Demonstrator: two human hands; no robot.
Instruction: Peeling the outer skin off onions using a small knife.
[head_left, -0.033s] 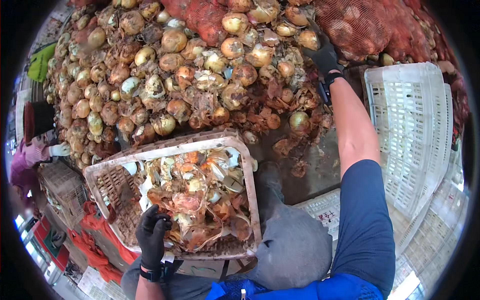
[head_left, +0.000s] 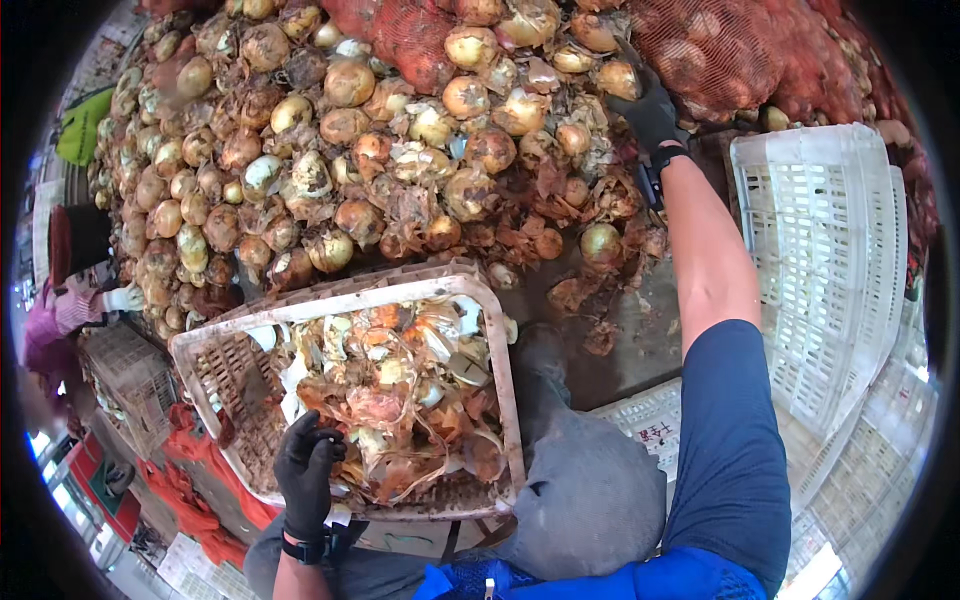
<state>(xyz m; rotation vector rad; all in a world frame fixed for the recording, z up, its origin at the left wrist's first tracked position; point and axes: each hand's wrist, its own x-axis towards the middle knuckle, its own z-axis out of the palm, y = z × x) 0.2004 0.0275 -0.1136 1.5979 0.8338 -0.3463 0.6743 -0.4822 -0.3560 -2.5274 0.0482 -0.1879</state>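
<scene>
My right hand (head_left: pixel 650 112), in a dark glove, reaches to the far side of a big onion heap (head_left: pixel 345 125). Its fingers curve round the right side of a yellow-brown onion (head_left: pixel 617 79), with the thumb below it. My left hand (head_left: pixel 307 470), also gloved, hangs over the near left part of a dirty white plastic crate (head_left: pixel 505 375). Its fingers are loosely bent and apart, and I see nothing in them. Loose onion skins and peelings (head_left: pixel 385 400) fill much of the crate.
Red mesh sacks of onions (head_left: pixel 710 55) lie at the far right. White slatted crates (head_left: pixel 815 250) stand beside my right arm. Red netting (head_left: pixel 185 480) lies left of the peelings crate. Another person's gloved hand (head_left: pixel 122 299) is at the heap's left edge.
</scene>
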